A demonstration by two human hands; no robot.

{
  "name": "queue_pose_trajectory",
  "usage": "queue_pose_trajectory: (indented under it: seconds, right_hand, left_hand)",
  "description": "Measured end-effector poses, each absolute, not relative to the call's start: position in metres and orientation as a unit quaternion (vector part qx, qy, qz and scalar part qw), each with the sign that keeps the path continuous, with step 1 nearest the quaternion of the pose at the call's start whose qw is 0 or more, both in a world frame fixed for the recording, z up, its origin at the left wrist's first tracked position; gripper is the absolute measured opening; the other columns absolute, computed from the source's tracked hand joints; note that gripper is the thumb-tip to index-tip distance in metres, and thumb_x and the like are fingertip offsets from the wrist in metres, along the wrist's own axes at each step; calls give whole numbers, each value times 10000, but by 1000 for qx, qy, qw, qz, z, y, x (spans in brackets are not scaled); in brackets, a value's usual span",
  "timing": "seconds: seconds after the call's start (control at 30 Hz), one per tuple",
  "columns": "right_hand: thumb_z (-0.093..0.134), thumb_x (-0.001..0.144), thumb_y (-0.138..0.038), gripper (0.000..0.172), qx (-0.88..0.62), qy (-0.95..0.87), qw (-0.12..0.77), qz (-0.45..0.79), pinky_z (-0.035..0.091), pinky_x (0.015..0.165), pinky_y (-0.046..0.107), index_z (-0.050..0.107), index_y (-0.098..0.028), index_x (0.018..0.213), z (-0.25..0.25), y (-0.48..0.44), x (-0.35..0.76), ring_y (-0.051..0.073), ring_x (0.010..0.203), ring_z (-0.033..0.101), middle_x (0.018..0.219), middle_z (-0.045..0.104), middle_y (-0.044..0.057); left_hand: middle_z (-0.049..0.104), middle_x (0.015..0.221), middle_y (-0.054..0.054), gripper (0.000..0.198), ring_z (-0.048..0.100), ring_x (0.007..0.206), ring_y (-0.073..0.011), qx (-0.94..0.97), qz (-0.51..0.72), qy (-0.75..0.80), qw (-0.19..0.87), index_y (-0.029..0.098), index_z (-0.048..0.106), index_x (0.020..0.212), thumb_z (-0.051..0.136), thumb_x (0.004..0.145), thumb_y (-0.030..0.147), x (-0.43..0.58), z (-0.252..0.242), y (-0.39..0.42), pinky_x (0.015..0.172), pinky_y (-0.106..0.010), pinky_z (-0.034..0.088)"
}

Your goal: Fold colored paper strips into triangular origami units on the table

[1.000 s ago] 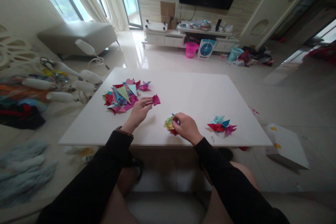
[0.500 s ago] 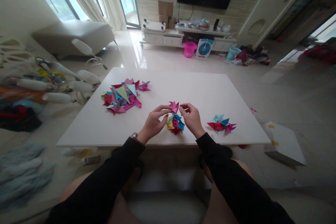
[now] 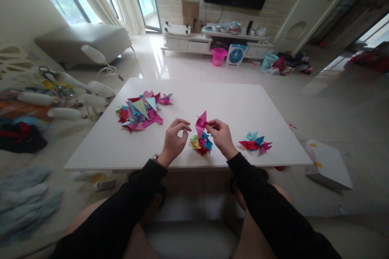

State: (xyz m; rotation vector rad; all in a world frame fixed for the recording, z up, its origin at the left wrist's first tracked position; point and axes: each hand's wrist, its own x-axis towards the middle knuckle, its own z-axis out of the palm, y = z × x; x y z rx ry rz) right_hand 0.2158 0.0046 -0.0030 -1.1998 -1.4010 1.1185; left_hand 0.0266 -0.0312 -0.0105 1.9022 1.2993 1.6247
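A pink origami crane (image 3: 201, 124) is pinched between the fingertips of my right hand (image 3: 221, 134), above the white table (image 3: 225, 101). My left hand (image 3: 176, 137) is just left of it, thumb and fingers curved apart with nothing between them. Directly below the crane, a small cluster of folded paper pieces (image 3: 200, 143) in yellow, green, blue and red rests close to the table's front edge. Part of that cluster's top is hidden behind the pink paper.
A large heap of colourful folded paper (image 3: 140, 111) lies on the table's left side. Several paper cranes (image 3: 255, 142) sit to the right of my right hand. A white lamp with several shades (image 3: 97, 88) stands beyond the left edge; a white box (image 3: 328, 166) is on the floor at right.
My left hand has let go of the pink crane and drawn back to the left. My right hand now holds it alone, and the crane has turned more upright.
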Motion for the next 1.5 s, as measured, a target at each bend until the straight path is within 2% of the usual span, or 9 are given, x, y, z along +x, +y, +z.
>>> queue_pose_trajectory:
  seconds: [0.13, 0.33, 0.57, 0.93, 1.23, 1.5]
  right_hand:
    - [770, 757, -510, 329, -473, -558, 477, 486, 438, 573, 257, 688, -197, 815, -2, 4, 214, 144, 638, 582, 724, 659, 11]
    - [810, 707, -503, 348, -440, -521, 488, 544, 417, 546, 245, 671, -196, 794, 4, 1, 210, 127, 593, 556, 669, 635, -7]
    - [816, 685, -455, 309, -421, -512, 495, 562, 399, 520, 232, 669, -202, 783, 4, 0, 208, 112, 579, 516, 673, 631, -16]
    - [784, 692, -470, 313, -431, -524, 482, 554, 423, 539, 245, 664, -205, 806, 2, 0, 207, 134, 620, 561, 716, 657, 1]
    - [773, 691, -481, 316, -451, -530, 474, 539, 409, 524, 241, 684, -205, 815, 2, 0, 207, 127, 592, 534, 693, 647, -1]
    - [796, 692, -458, 305, -440, -521, 483, 549, 381, 512, 227, 693, -194, 802, 1, 0, 208, 107, 565, 493, 657, 627, -13]
  left_hand:
    - [681, 912, -40, 75, 669, 875, -168, 588, 579, 500, 262, 188, 667, 903, 639, 840, 158, 26, -15, -26, 711, -275, 566]
    - [724, 933, -51, 175, 682, 825, -158, 595, 534, 505, 327, 179, 708, 979, 714, 835, 279, 27, -14, -26, 680, -267, 548]
    - [702, 867, -37, 121, 658, 775, -145, 602, 555, 485, 305, 182, 715, 884, 714, 853, 298, 29, -11, -27, 657, -261, 530]
    - [693, 815, -24, 115, 630, 711, -129, 622, 566, 468, 272, 191, 737, 860, 728, 857, 306, 28, -10, -30, 636, -257, 509]
    - [703, 765, -27, 166, 625, 690, -140, 619, 559, 487, 260, 195, 757, 816, 733, 854, 355, 29, -9, -30, 635, -276, 508]
    - [711, 757, -27, 124, 626, 690, -144, 624, 555, 490, 251, 204, 759, 791, 740, 844, 314, 28, -9, -30, 638, -276, 503]
